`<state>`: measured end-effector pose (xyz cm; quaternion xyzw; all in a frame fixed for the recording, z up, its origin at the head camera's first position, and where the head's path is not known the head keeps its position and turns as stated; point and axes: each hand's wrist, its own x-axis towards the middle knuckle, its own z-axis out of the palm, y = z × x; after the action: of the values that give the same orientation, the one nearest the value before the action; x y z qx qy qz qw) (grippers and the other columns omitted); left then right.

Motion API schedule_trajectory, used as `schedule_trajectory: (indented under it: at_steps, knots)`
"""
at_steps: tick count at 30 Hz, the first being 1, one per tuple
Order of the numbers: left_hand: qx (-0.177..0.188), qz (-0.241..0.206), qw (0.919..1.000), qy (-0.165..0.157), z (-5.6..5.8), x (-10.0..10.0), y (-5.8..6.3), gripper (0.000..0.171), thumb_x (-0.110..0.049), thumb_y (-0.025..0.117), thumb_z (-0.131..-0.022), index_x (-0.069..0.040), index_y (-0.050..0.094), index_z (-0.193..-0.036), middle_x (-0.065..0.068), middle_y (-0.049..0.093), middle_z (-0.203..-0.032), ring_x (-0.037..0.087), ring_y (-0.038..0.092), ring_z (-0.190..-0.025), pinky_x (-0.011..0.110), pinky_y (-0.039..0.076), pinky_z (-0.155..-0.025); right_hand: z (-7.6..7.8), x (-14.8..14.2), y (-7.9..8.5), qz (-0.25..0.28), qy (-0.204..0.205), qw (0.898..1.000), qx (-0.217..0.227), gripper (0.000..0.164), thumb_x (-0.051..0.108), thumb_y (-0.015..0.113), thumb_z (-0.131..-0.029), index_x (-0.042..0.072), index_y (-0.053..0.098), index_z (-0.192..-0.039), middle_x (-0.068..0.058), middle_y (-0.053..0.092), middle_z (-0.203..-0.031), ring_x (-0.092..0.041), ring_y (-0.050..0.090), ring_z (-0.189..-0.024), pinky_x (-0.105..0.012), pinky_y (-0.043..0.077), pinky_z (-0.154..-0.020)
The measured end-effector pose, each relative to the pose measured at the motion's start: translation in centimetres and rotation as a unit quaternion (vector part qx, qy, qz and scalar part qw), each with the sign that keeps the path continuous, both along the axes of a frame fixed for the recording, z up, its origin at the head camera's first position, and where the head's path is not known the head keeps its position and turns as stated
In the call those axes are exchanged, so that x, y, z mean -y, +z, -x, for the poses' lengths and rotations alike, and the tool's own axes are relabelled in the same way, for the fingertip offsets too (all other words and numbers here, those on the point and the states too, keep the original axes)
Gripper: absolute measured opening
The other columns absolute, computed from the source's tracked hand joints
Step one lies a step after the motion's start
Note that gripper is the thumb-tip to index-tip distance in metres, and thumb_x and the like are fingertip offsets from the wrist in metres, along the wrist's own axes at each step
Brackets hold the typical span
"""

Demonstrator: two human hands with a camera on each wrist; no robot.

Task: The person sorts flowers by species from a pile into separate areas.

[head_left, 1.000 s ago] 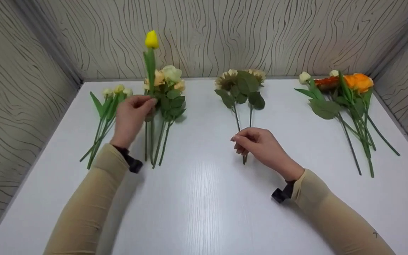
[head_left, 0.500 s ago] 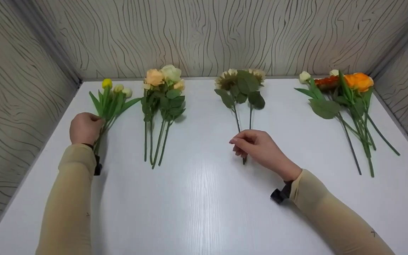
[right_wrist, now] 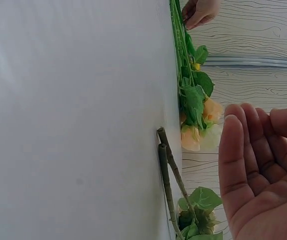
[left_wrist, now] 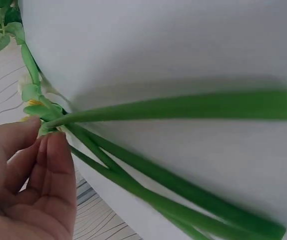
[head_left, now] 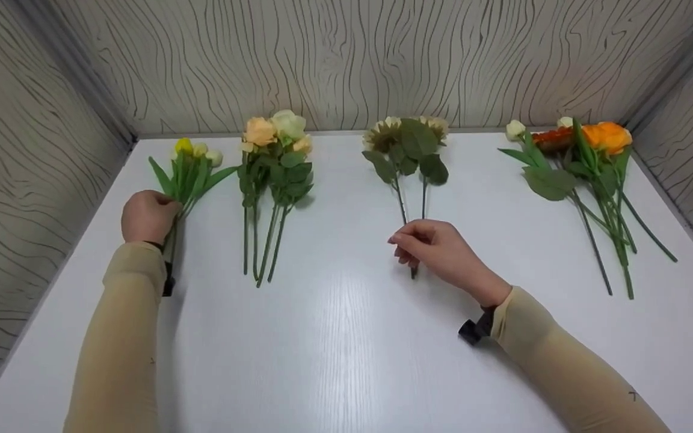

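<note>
Tulips (head_left: pixel 193 174) sit by the left edge of the surface (head_left: pixel 322 337), loads of room nearside, left hand (head_left: pixel 149 215) pinching one stem (left_wrist: pixel 183 107), right hand (head_left: pixel 440 246) loosely curled, idle above the middle stems (head_left: pixel 400 201).

Tulips (head_left: pixel 187 178), roses (head_left: pixel 280 174), a flower pair (head_left: pixel 417 141) and a mixed bunch (head_left: pixel 610 180) are lying in a row on the table (head_left: pixel 298 349), before the wall (head_left: pixel 346 66).
They are running in order from upper left to upper right of the frame; the left hand (head_left: pixel 148 218) is sitting at the tulips' stems (left_wrist: pixel 193 106), the right hand (head_left: pixel 443 245) hovering over the pair's.
</note>
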<state>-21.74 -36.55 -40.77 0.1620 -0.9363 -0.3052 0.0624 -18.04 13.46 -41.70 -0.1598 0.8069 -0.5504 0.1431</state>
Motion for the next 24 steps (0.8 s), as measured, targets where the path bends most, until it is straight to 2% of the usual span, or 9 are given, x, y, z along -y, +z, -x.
schedule_trajectory:
  at_steps: [4,7,10,13,15,19,22,24]
  knots:
    - [-0.019,0.003,0.9997,-0.015,0.2,-1.2,0.8,0.043,-0.016,0.058,-0.1,0.013,0.06,-0.132,0.032,0.06,-0.128,0.045,0.057,-0.117,0.057,0.046,-0.1,0.2,-0.3,0.0,-0.014,-0.006,1.0,-0.007,0.033,0.033,0.068,-0.101,0.002,0.072,-0.113,-0.016,0.071,-0.099,-0.031,0.067,-0.088,-0.041,0.057,-0.079]
    - [-0.051,0.01,0.9979,-0.039,0.6,-3.3,1.2,0.051,-0.021,0.061,-0.102,0.009,0.053,-0.142,0.033,0.05,-0.141,0.047,0.049,-0.128,0.06,0.041,-0.106,0.6,-0.9,0.1,-0.034,-0.019,0.999,-0.018,0.034,0.035,0.067,-0.102,0.004,0.073,-0.114,-0.015,0.071,-0.101,-0.03,0.066,-0.091,-0.043,0.057,-0.079]
    - [-0.086,0.02,0.9926,-0.084,0.7,-6.5,1.5,0.058,-0.028,0.064,-0.102,0.001,0.047,-0.15,0.029,0.041,-0.149,0.047,0.04,-0.137,0.061,0.036,-0.11,1.3,-2.2,0.2,-0.072,-0.04,0.996,-0.028,0.034,0.037,0.065,-0.102,0.007,0.073,-0.116,-0.014,0.07,-0.103,-0.029,0.063,-0.092,-0.041,0.056,-0.076]
    - [-0.115,0.041,0.9807,-0.153,0.3,-10.4,1.7,0.064,-0.034,0.064,-0.102,-0.006,0.042,-0.155,0.024,0.038,-0.154,0.043,0.036,-0.141,0.059,0.035,-0.112,2.2,-4.3,0.4,-0.118,-0.064,0.991,-0.027,0.036,0.039,0.064,-0.103,0.009,0.072,-0.119,-0.013,0.069,-0.105,-0.029,0.061,-0.093,-0.036,0.054,-0.073]
    - [-0.129,0.069,0.9676,-0.205,-0.2,-13.2,1.6,0.067,-0.037,0.064,-0.102,-0.007,0.039,-0.157,0.021,0.039,-0.155,0.04,0.037,-0.142,0.057,0.035,-0.113,2.8,-6.3,0.6,-0.15,-0.079,0.985,-0.024,0.038,0.042,0.063,-0.103,0.01,0.07,-0.121,-0.013,0.068,-0.106,-0.028,0.059,-0.092,-0.034,0.052,-0.073]
    - [-0.15,0.133,0.933,-0.299,-1.4,-18.6,1.2,0.07,-0.042,0.064,-0.101,-0.009,0.039,-0.157,0.018,0.04,-0.156,0.037,0.036,-0.144,0.054,0.031,-0.117,3.7,-11.1,1.0,-0.201,-0.12,0.971,-0.041,0.041,0.043,0.06,-0.103,0.008,0.069,-0.123,-0.014,0.068,-0.111,-0.027,0.058,-0.093,-0.033,0.05,-0.074]
    - [-0.148,0.164,0.9056,-0.362,-2.7,-22.3,0.8,0.071,-0.045,0.062,-0.102,-0.011,0.037,-0.158,0.016,0.038,-0.159,0.036,0.034,-0.146,0.053,0.027,-0.12,4.2,-15.1,1.4,-0.232,-0.158,0.958,-0.055,0.046,0.045,0.058,-0.104,0.005,0.067,-0.125,-0.017,0.067,-0.115,-0.027,0.057,-0.095,-0.032,0.049,-0.075]
    - [-0.143,0.184,0.8823,-0.409,-3.9,-24.6,0.7,0.072,-0.048,0.06,-0.102,-0.012,0.036,-0.159,0.016,0.035,-0.161,0.035,0.032,-0.148,0.051,0.024,-0.121,4.5,-17.7,1.8,-0.247,-0.184,0.95,-0.05,0.05,0.048,0.055,-0.104,0.004,0.066,-0.126,-0.018,0.066,-0.117,-0.029,0.055,-0.095,-0.033,0.049,-0.074]
